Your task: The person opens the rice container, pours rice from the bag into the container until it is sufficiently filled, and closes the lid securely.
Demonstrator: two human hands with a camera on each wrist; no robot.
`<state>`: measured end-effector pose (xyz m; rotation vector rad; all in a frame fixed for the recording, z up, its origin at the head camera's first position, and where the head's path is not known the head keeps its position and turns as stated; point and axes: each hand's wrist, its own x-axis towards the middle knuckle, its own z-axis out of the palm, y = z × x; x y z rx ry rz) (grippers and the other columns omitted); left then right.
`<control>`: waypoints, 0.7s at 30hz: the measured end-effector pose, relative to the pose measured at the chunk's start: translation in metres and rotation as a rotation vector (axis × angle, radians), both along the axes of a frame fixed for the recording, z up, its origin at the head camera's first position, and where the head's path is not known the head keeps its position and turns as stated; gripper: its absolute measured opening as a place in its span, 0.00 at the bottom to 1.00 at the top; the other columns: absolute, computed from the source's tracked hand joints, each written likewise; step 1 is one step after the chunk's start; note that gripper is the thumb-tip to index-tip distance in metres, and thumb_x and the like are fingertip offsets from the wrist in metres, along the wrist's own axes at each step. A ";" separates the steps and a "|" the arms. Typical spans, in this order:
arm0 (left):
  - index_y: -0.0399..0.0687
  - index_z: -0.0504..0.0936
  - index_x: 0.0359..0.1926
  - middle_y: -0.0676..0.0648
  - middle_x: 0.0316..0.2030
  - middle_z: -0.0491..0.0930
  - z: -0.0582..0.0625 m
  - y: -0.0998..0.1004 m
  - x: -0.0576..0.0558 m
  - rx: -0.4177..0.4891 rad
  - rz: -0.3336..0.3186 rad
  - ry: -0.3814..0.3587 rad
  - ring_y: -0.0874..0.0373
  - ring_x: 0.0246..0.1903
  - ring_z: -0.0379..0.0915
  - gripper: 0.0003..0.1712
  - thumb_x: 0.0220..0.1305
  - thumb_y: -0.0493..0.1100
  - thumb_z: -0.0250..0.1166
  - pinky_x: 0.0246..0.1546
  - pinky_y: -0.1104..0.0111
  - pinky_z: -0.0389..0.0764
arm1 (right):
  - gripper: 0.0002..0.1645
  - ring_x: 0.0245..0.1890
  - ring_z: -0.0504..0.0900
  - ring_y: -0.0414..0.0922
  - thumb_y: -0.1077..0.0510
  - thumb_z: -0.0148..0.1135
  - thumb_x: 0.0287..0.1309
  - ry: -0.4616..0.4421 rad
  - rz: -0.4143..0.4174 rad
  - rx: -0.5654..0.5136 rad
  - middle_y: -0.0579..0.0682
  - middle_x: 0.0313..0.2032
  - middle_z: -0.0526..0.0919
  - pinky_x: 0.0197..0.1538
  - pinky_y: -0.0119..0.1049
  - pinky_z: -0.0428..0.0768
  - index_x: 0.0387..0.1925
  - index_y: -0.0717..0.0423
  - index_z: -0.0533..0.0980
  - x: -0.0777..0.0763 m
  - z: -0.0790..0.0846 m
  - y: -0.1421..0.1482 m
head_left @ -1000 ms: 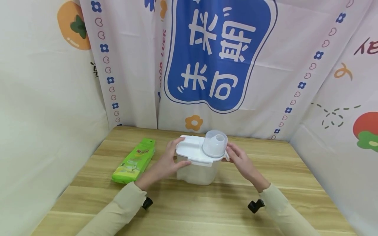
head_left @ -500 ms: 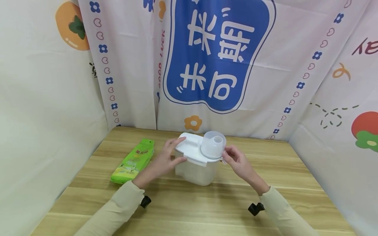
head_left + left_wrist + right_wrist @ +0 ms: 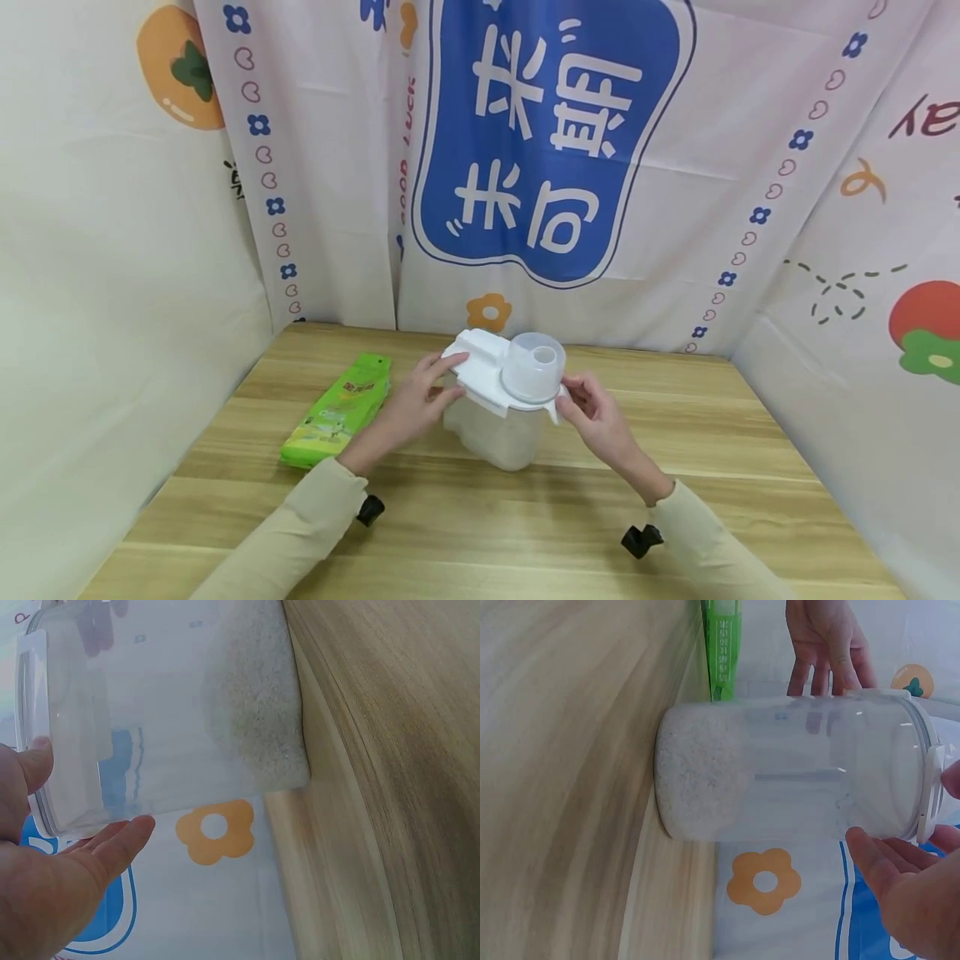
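A clear plastic storage container (image 3: 495,437) stands upright on the table, its lower part filled with what looks like rice (image 3: 701,772). Its white lid (image 3: 480,367) carries a clear measuring cup (image 3: 533,368) at the right end. My left hand (image 3: 414,402) grips the lid's left end, thumb at the front edge and fingers over the top and far side. My right hand (image 3: 603,425) pinches the right end of the lid at a small white clip (image 3: 553,412). In the right wrist view, its fingertips lie against the container's wall just below the lid.
A green and yellow packet (image 3: 337,412) lies on the wooden table (image 3: 480,533) left of the container. A printed white curtain (image 3: 341,208) hangs behind the table, with white cloth walls at both sides.
The container has turned slightly and its top has shifted a little left. My right hand has moved left with it, and the clip at the lid's right end now shows angled downward.
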<state>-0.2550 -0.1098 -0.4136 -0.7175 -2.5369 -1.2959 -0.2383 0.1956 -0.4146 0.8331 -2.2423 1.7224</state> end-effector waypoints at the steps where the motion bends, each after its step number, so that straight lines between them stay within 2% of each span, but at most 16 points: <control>1: 0.59 0.66 0.71 0.38 0.68 0.63 0.000 0.000 -0.001 -0.001 0.005 0.003 0.42 0.63 0.70 0.30 0.70 0.44 0.61 0.52 0.59 0.82 | 0.16 0.50 0.78 0.30 0.68 0.55 0.67 0.005 0.001 -0.004 0.71 0.51 0.77 0.49 0.23 0.80 0.52 0.73 0.68 0.000 0.000 -0.001; 8: 0.55 0.65 0.72 0.37 0.67 0.65 0.000 -0.003 -0.003 0.040 0.012 0.029 0.40 0.62 0.71 0.30 0.71 0.41 0.59 0.55 0.56 0.80 | 0.16 0.53 0.77 0.30 0.70 0.56 0.64 0.016 0.008 -0.029 0.73 0.54 0.75 0.49 0.24 0.80 0.52 0.74 0.68 0.004 -0.003 -0.007; 13: 0.50 0.62 0.73 0.37 0.69 0.64 -0.001 -0.001 -0.002 0.058 0.044 0.002 0.40 0.65 0.67 0.30 0.74 0.41 0.55 0.57 0.56 0.78 | 0.18 0.55 0.77 0.31 0.71 0.57 0.63 0.004 0.035 -0.025 0.74 0.57 0.73 0.52 0.25 0.80 0.53 0.75 0.69 0.009 -0.003 -0.008; 17: 0.51 0.63 0.73 0.37 0.71 0.62 0.002 0.006 0.004 0.023 0.108 -0.001 0.40 0.68 0.63 0.29 0.73 0.43 0.56 0.59 0.52 0.76 | 0.18 0.55 0.78 0.30 0.69 0.58 0.64 -0.018 0.037 -0.016 0.71 0.56 0.74 0.53 0.25 0.80 0.54 0.72 0.70 0.008 -0.001 -0.005; 21: 0.45 0.64 0.70 0.32 0.72 0.55 0.008 0.015 0.017 -0.036 0.151 0.055 0.36 0.70 0.58 0.31 0.70 0.45 0.60 0.62 0.46 0.71 | 0.20 0.54 0.78 0.31 0.65 0.57 0.66 -0.047 0.030 0.012 0.67 0.56 0.76 0.53 0.25 0.79 0.58 0.67 0.71 0.003 0.002 0.000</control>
